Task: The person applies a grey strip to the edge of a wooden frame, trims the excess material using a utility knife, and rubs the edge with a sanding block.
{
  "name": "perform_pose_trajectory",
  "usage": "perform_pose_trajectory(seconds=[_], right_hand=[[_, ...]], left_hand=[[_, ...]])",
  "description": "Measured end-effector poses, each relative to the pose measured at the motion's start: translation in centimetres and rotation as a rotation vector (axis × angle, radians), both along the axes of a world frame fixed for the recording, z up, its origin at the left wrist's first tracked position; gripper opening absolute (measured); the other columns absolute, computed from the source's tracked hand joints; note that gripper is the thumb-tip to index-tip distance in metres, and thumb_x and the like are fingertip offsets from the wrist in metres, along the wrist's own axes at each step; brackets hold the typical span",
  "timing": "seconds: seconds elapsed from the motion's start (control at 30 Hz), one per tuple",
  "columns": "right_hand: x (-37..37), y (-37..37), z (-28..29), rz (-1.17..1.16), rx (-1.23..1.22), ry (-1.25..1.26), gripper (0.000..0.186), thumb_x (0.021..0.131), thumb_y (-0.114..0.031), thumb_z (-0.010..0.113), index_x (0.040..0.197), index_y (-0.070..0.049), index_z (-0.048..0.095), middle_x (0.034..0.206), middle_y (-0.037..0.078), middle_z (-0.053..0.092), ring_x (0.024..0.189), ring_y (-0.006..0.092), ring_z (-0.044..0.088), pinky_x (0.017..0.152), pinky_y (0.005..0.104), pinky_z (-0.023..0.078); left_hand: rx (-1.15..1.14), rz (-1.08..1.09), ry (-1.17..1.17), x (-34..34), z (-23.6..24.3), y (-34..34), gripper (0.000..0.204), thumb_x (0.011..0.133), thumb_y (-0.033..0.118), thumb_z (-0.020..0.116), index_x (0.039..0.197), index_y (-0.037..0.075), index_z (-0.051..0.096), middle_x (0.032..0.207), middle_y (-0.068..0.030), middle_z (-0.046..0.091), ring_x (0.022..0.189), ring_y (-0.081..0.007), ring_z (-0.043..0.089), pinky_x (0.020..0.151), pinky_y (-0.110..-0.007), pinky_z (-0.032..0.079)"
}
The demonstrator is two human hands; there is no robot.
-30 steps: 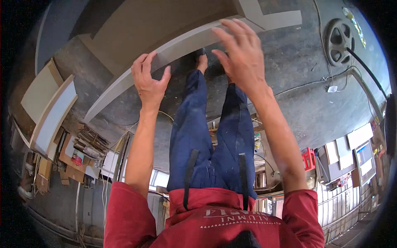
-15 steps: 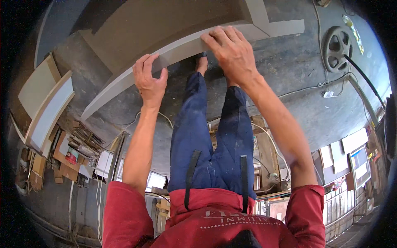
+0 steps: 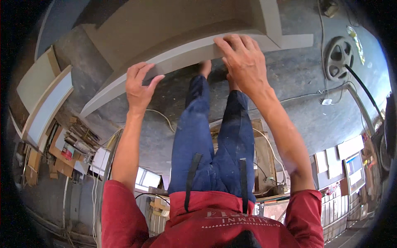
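Note:
A large brown panel (image 3: 165, 25) with a long pale grey rail (image 3: 188, 53) along its near edge stands before me. Toward the rail's right end, a second grey strip (image 3: 271, 18) joins it from the far side. My left hand (image 3: 139, 89) straddles the rail left of the middle, fingers at its upper edge and thumb spread toward the lower one. Farther right, my right hand (image 3: 245, 62) hooks its fingers over the rail's top edge, with the thumb tucked under and partly hidden. Whatever supports the panel is out of sight.
On the right stands a dark spoked wheel (image 3: 340, 58), with a cable (image 3: 297, 98) along the grey floor. Light-faced panels (image 3: 47, 105) lean at the left beside stacked wood scraps (image 3: 80, 136). My legs (image 3: 192, 136) are close below the rail.
The rail's right end has come down and a little right, my right hand moving with it. My left hand has shifted left and slightly down along the rail.

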State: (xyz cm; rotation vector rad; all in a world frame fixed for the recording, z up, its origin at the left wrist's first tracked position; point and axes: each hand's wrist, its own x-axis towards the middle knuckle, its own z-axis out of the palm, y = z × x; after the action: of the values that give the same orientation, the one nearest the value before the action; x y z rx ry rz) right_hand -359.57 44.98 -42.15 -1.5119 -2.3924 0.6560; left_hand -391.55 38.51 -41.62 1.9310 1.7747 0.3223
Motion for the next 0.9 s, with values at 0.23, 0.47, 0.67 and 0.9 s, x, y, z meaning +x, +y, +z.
perform_pose_trajectory(seconds=[0.23, 0.47, 0.67, 0.9], right_hand=[[-0.9, 0.2, -0.2, 0.06, -0.048, -0.021, 0.037, 0.081, -0.014, 0.072, 0.118, -0.016, 0.067, 0.111, 0.005, 0.064, 0.11, 0.0293, 0.062, 0.1, 0.0477, 0.047], [-1.3, -0.3, -0.3, -0.02, -0.029, -0.017, 0.036, 0.08, -0.016, 0.074, 0.116, -0.017, 0.069, 0.11, 0.005, 0.064, 0.108, 0.0294, 0.061, 0.101, 0.0485, 0.045], [-1.7, -0.8, 0.0, -0.063, -0.053, 0.01, 0.048, 0.071, -0.013, 0.081, 0.117, -0.014, 0.068, 0.111, 0.007, 0.063, 0.113, 0.0314, 0.06, 0.109, 0.0509, 0.043], [1.0, -3.8, 0.2, -0.165, -0.03, 0.142, 0.047, 0.078, -0.008, 0.079, 0.123, -0.011, 0.067, 0.129, 0.009, 0.063, 0.13, 0.0363, 0.055, 0.111, 0.0504, 0.046]], left_hand=[[-0.02, 0.021, -0.021, 0.0, -0.1, 0.1, 0.046, 0.07, 0.016, 0.093, 0.111, 0.007, 0.073, 0.113, -0.0109, 0.069, 0.105, -0.0307, 0.065, 0.09, -0.04, 0.053], [-0.129, 0.051, -0.098, 0.0, 0.4, 1.4, 0.043, 0.071, 0.014, 0.091, 0.11, 0.007, 0.073, 0.114, -0.0093, 0.068, 0.108, -0.0308, 0.065, 0.092, -0.04, 0.053], [-0.275, -0.055, -0.275, 3.6, 0.8, 4.5, 0.035, 0.081, 0.009, 0.082, 0.115, 0.006, 0.073, 0.121, -0.011, 0.07, 0.115, -0.0292, 0.067, 0.097, -0.037, 0.052], [-0.239, 0.016, -0.604, 15.5, -3.3, 8.4, 0.019, 0.088, 0.008, 0.074, 0.105, 0.003, 0.078, 0.106, -0.0125, 0.075, 0.1, -0.0272, 0.073, 0.089, -0.034, 0.055]])
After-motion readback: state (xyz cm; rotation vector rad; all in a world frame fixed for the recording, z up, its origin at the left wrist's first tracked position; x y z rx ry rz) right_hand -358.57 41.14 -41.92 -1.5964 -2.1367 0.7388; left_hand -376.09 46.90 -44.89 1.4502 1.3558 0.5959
